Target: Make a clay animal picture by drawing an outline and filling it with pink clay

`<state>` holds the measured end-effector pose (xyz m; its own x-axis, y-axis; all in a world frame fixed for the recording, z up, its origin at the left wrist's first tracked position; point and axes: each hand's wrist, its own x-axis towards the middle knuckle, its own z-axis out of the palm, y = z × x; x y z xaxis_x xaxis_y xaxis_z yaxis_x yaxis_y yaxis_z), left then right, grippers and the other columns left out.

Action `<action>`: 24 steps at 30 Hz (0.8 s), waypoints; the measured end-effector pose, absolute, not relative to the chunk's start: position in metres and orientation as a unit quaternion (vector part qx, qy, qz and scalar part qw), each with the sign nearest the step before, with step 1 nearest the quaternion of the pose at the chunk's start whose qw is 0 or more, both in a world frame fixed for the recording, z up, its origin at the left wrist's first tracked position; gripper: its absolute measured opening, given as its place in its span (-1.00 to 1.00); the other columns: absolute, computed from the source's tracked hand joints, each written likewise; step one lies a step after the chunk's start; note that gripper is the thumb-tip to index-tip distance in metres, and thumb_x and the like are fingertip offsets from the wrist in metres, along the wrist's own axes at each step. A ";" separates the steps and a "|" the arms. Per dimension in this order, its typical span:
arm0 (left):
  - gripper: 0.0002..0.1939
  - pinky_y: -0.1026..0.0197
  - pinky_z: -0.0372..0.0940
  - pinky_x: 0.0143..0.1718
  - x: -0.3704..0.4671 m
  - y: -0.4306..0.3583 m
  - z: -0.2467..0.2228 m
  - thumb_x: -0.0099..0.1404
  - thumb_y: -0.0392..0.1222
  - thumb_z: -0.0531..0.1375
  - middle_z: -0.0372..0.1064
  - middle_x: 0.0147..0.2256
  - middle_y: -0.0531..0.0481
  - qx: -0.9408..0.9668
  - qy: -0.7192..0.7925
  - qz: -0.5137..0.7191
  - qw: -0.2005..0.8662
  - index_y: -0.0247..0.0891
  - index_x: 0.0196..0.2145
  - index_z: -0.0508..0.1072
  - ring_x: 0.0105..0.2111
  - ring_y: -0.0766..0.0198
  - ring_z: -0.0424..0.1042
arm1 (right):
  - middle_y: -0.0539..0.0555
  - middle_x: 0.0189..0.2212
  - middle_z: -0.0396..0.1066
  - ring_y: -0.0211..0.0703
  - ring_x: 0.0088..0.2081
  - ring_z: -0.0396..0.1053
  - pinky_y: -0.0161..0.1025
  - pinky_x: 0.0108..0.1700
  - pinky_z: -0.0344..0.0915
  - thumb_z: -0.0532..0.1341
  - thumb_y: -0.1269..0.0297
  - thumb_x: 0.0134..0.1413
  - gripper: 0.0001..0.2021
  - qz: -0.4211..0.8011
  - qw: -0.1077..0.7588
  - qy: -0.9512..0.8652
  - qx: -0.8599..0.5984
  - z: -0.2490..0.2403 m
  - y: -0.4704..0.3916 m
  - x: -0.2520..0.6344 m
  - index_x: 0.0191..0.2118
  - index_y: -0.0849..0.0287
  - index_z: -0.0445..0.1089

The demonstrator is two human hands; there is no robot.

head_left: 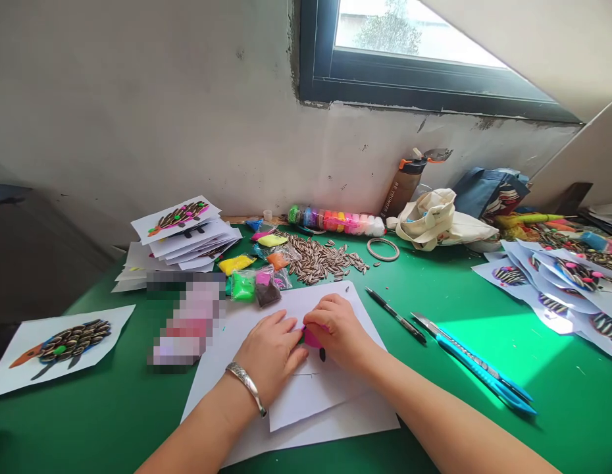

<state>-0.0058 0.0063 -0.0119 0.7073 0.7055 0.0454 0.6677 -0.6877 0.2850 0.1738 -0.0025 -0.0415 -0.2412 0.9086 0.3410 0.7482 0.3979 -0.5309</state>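
My left hand (272,352), with a silver bangle at the wrist, lies flat with fingers stretched over a small white sheet (306,405). Its fingertips are beside a patch of pink modelling clay (314,336) on that sheet. The fingers of my right hand (341,332) are bent and pinched together at the clay, partly hiding it. A small black mark (322,355) shows just below the clay. Under the small sheet is a larger white sheet (353,431). Beyond my hands sit bags of coloured clay (243,286) and a heap of striped sunflower seeds (318,258).
On the right lie a black pen (395,316) and a blue utility knife (476,362), blade out. A seed-decorated picture (64,349) and a stack of cards (187,240) are at left. Further back are a tape roll (383,249), a bottle (403,184) and a cloth bag (429,220).
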 end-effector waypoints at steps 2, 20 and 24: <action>-0.83 -0.07 0.20 0.09 -0.005 0.007 -0.012 0.27 -0.21 0.14 0.45 -0.17 -0.06 0.915 0.376 0.074 0.126 -0.22 -0.22 0.50 0.03 -0.01 0.27 | -0.02 -0.50 0.44 -0.18 -0.32 0.23 -0.24 -0.20 0.09 0.21 0.52 0.03 -0.81 0.124 0.305 -0.777 -0.536 -0.042 -0.003 0.173 -0.41 0.08 0.50; -0.75 -0.11 0.19 0.12 -0.008 0.009 -0.011 0.27 -0.21 0.13 0.41 -0.04 -0.10 0.914 0.378 0.076 0.125 -0.23 -0.11 0.49 0.09 -0.05 0.23 | 0.00 -0.38 0.46 -0.15 -0.24 0.25 -0.18 -0.17 0.06 0.26 0.46 0.01 -0.82 0.124 0.307 -0.765 -0.552 -0.036 -0.003 0.178 -0.33 0.01 0.54; -0.73 -0.14 0.18 0.12 -0.010 0.009 -0.012 0.28 -0.17 0.13 0.39 0.00 -0.12 0.914 0.382 0.082 0.110 -0.23 -0.09 0.48 0.11 -0.08 0.20 | 0.03 -0.38 0.45 -0.16 -0.27 0.24 -0.19 -0.20 0.06 0.23 0.42 0.05 -0.84 0.105 0.301 -0.761 -0.565 -0.033 -0.006 0.186 -0.32 0.03 0.54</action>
<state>-0.0103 0.0094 -0.0116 0.6953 0.7157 0.0653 0.6796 -0.6843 0.2645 0.1858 -0.0058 -0.0330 -0.1791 0.9235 0.3393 0.7969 0.3384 -0.5004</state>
